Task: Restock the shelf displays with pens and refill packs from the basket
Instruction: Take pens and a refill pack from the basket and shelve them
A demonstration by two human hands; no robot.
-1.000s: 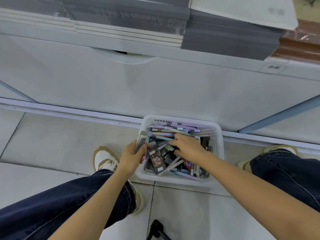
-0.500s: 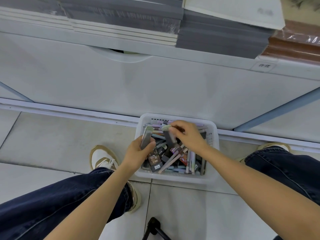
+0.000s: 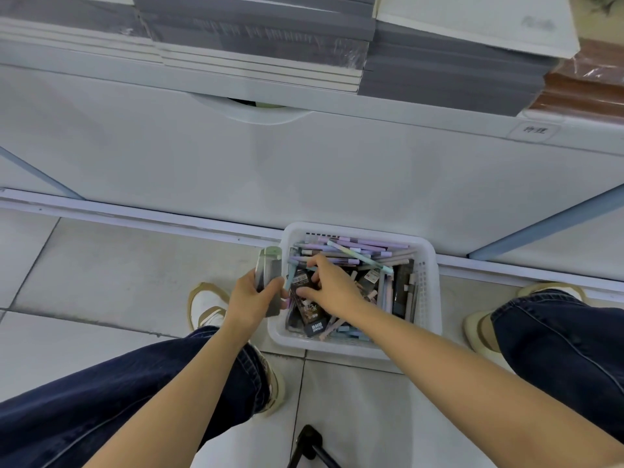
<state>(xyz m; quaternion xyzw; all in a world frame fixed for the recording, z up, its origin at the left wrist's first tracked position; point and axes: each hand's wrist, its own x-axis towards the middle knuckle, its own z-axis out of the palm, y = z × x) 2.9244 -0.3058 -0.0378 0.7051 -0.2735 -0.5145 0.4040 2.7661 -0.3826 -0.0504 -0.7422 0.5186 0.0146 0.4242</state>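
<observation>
The white basket (image 3: 429, 298) sits on the floor against the foot of the shelf unit (image 3: 304, 170), heaped with pastel pens (image 3: 351, 246) at its far side and dark refill packs (image 3: 309, 312) at its near left. The left hand (image 3: 251, 304) hangs just outside the left rim, its fingers wrapped round a small stack of grey packs (image 3: 268, 268). The right hand (image 3: 332, 287) is inside, thumb and fingers partly open and pinching at a dark pack; whether it grips yet I cannot tell, so it should probably take one pack by its edge, lift it clear of the crossing pens, and lay it squarely on the stack.
</observation>
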